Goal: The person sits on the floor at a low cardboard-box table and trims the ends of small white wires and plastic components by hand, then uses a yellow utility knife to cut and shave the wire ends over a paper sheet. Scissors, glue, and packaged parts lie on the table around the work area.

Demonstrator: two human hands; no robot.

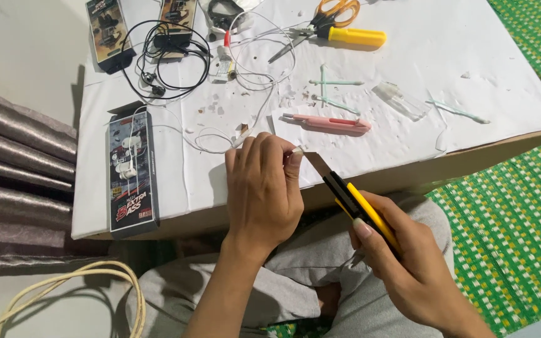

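Centre frame, a yellow-and-black utility knife [355, 206] points its blade up and left, the tip right against the fingertips of the left hand [263, 188]. That hand is curled shut, pinching something too small to make out. The right hand [408, 263], lower right, is wrapped tight around the knife's handle. Just above them runs the white-covered table [176, 188] edge; a pink tool [328, 122] lies beyond, a boxed pair of earphones [131, 172] to the left, scissors [320, 25] at the top.
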